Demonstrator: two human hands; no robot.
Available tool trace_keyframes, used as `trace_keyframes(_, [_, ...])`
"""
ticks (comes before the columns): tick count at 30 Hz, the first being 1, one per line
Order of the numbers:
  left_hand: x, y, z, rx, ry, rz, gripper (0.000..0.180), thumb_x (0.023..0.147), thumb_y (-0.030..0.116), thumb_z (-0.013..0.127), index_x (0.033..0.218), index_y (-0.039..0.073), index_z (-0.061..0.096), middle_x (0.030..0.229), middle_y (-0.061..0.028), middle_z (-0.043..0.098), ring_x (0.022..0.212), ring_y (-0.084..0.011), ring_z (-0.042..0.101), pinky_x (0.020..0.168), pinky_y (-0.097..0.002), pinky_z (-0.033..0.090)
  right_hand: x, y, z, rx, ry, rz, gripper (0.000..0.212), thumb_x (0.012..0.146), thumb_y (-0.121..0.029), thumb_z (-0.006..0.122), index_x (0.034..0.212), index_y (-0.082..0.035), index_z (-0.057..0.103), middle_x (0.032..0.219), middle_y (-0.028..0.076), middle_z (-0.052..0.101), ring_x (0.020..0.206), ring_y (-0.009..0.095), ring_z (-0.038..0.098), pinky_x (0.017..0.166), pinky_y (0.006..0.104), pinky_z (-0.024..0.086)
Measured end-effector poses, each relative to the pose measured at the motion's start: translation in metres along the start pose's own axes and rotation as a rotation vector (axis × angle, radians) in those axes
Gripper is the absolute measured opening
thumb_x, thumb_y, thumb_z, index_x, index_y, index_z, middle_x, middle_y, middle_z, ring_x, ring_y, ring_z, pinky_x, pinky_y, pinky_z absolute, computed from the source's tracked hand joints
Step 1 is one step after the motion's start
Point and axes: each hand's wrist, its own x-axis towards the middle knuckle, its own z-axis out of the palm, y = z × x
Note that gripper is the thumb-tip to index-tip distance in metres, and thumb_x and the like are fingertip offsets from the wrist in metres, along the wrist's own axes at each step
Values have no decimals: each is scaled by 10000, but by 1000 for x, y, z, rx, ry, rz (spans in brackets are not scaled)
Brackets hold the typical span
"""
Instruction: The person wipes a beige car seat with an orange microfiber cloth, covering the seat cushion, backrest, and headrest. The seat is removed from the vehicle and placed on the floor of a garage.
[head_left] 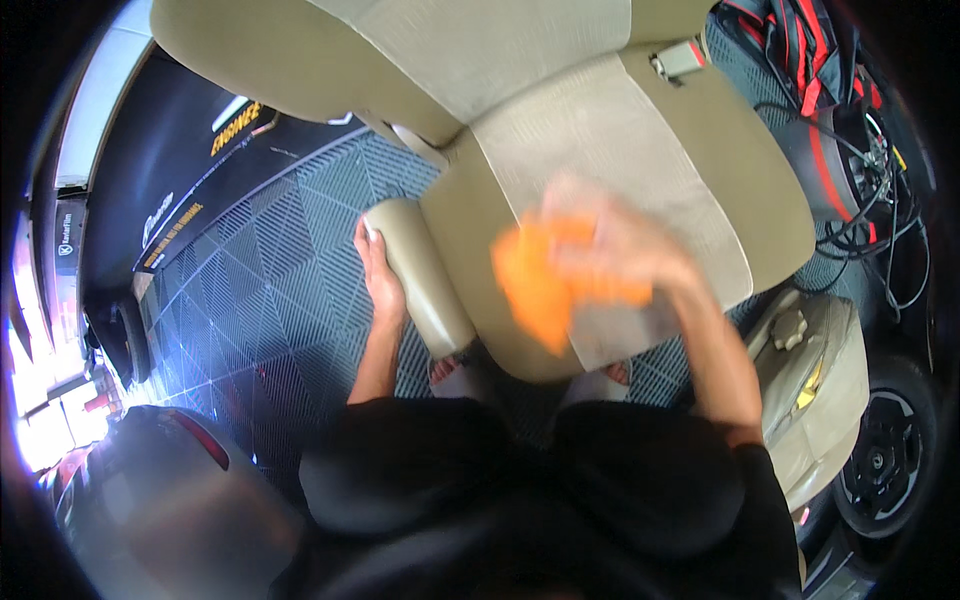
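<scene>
A car seat in tan and pale beige takes up the middle, its lighter centre panel darker and stained at the front edge. My right hand, smeared by motion, grips a bunched orange cloth over the cushion; whether the cloth touches the fabric I cannot tell. Along the seat's left side runs a smooth tan armrest. My left hand is closed round its outer edge, thumb on top and some fingers hidden behind it.
A second beige seat part with a knob stands at the right, near a wheel. Behind it lie a black-and-red bag and loose cables. Grey ribbed tiles cover the floor. A silver-grey car body is lower left.
</scene>
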Motion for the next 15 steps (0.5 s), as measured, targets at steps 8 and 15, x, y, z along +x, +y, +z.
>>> trace_keyframes(8, [17,-11,15,-77,-49,15,576,1110,417,427,1565,73,347,1443,-147,527,1267,-222,525,1099,-345,405,79,106,85,-1062,332,-64,471,988,-369,603,1398,-142,554,1466,133,546,1339,431,472,1032,614,415])
trace_keyframes(15, [13,-21,-3,-89,-23,43,537,1111,378,445,1546,70,380,1445,-128,520,1298,-222,498,1123,-346,378,-77,11,108,-570,-228,-221,269,892,-272,633,1026,-63,736,1211,160,647,1060,392,558,918,530,472])
